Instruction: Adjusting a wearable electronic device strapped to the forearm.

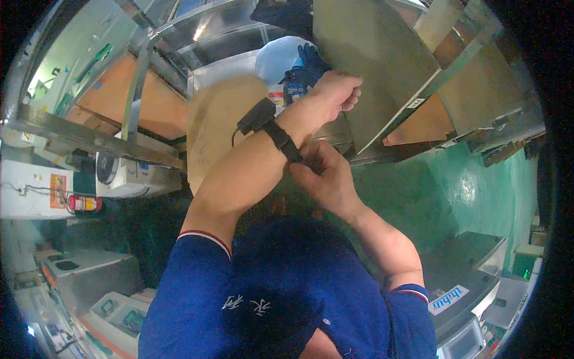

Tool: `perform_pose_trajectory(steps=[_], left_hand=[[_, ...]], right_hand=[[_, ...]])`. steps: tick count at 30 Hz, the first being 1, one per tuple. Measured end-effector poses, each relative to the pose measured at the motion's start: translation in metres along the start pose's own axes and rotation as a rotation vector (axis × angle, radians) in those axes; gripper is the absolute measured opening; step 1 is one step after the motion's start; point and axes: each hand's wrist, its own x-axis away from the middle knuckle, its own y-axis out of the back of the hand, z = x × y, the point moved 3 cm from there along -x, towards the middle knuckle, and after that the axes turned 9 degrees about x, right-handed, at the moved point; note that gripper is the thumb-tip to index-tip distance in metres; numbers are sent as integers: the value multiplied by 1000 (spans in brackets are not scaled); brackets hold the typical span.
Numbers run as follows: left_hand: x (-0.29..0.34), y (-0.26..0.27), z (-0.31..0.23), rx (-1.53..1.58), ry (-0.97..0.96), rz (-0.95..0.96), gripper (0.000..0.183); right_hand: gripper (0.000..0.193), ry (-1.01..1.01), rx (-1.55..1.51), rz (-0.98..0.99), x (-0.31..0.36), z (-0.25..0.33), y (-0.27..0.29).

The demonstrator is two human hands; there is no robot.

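My left arm reaches across toward the upper middle, and its hand (342, 94) is curled into a loose fist with nothing seen in it. A black strap (280, 136) goes round the left forearm near the wrist. It carries a small black box-shaped device (258, 115) with a thin cable hanging from it. My right hand (326, 175) is at the underside of that forearm, its thumb and fingers pinched on the strap's lower end. Beyond the left hand lie dark blue gloves (308, 67) beside a light blue rounded thing (274, 58).
A tan board (218, 119) lies left of my forearm. To the right is a large grey-green panel (373, 57) with a pale edge. Metal frame bars (89, 133) cross the left side. A fire extinguisher (84, 203) stands far left, and the floor (418, 194) is green.
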Motion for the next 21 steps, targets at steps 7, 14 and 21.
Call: perform_pose_trajectory(steps=[7,14,21], left_hand=[[-16,-4,8,-37,-27,-5,9],[-22,2,6,-542,-400,-115,23],[-9,6,-6,-965,-669,-181,26]], right_hand=[[14,-427,-709,118,-1,-2,0],[9,-544,-967,61,1,-1,-6],[14,-567,-1016,1,5,5,-2]])
